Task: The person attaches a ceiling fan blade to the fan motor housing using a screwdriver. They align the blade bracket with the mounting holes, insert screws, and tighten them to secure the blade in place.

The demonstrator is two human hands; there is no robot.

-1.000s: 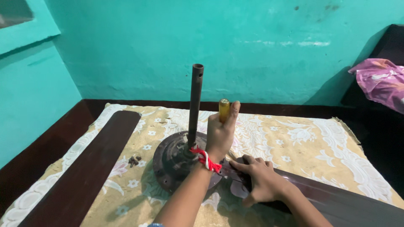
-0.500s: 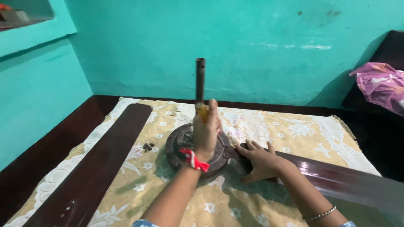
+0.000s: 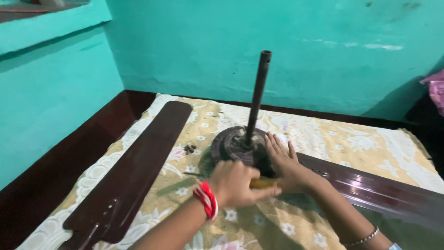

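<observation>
Screws [image 3: 189, 148] — beside loose blade [image 3: 138, 166].

Centre of the cloth [image 3: 323, 139]: fan motor housing [image 3: 233, 146], with a rod [image 3: 257, 95] rising upright from its middle. Left of the housing, a loose fan blade [image 3: 138, 169] lying lengthwise on the cloth, running from far end to near edge. Between that blade and the housing, a small cluster of screws [image 3: 189, 148]. Right of the housing, a second blade [image 3: 370, 187] stretching off rightward. On that blade's inner end, touching the housing, the right hand [image 3: 286, 169], flat. Just in front of the housing, the left hand [image 3: 236, 185], wrapped around a screwdriver handle [image 3: 262, 183] lying sideways toward the right hand. Behind everything, the wall [image 3: 277, 46].
</observation>
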